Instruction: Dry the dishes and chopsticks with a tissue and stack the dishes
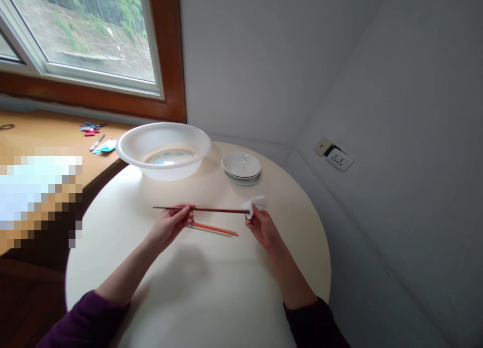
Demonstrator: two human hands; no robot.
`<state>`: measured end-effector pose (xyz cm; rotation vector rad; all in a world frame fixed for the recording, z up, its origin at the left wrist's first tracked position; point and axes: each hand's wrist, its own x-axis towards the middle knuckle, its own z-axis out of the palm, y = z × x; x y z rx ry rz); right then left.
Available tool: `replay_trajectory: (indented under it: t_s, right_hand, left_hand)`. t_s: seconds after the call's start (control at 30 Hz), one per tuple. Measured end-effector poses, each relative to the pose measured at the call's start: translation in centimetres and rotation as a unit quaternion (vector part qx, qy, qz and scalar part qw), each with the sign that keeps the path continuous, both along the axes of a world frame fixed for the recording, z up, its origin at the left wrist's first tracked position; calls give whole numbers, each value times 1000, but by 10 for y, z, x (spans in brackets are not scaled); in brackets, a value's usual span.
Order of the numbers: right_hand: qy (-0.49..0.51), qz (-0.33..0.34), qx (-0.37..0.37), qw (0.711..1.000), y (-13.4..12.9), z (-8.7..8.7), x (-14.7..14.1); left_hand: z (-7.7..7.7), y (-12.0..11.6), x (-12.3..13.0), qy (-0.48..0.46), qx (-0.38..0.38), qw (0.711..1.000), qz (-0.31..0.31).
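A dark reddish-brown chopstick (221, 210) is held level above the round white table (234, 297). My left hand (176, 222) pinches it left of its middle, with the thin tip sticking out to the left. At the thicker right end, my right hand (263, 224) is closed on a white tissue (258, 202) folded around the stick. Whether a second dark stick lies along the first I cannot tell. Below the held chopstick, orange-red and pale chopsticks (216, 229) lie on the table, their left ends partly hidden by my left hand.
A large translucent white basin (164, 171) stands at the table's back left. Right of it is a stack of small white dishes (241, 165). A wooden desk (41, 131) with scissors (94, 125), a pen (97, 142) and a blue-white packet (105, 146) adjoins on the left. A wall with a socket (339, 158) bounds the right.
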<state>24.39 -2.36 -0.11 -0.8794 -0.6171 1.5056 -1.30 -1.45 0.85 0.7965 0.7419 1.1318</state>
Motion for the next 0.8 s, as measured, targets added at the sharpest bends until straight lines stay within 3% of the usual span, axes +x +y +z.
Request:
replay_trajectory:
  t_s: [0.17, 0.27, 0.4, 0.63, 0.7, 0.8]
  right_hand:
    - [40, -84, -24, 995, 2, 3, 12]
    - [14, -93, -28, 995, 2, 2, 13]
    - [-34, -22, 7, 999, -2, 2, 0]
    - [6, 174, 52, 983, -25, 15, -32]
    - [-3, 183, 59, 981, -28, 15, -38]
    - [-20, 124, 59, 990, -25, 10, -39]
  left_hand:
    - [4, 2, -2, -61, -38, 996, 44]
    - [6, 2, -2, -81, -79, 991, 70]
    - [8, -1, 1, -88, -104, 989, 65]
    - [3, -12, 13, -73, -101, 991, -47]
    - [0, -15, 15, -62, -100, 990, -75]
    - [-4, -16, 17, -46, -92, 990, -100]
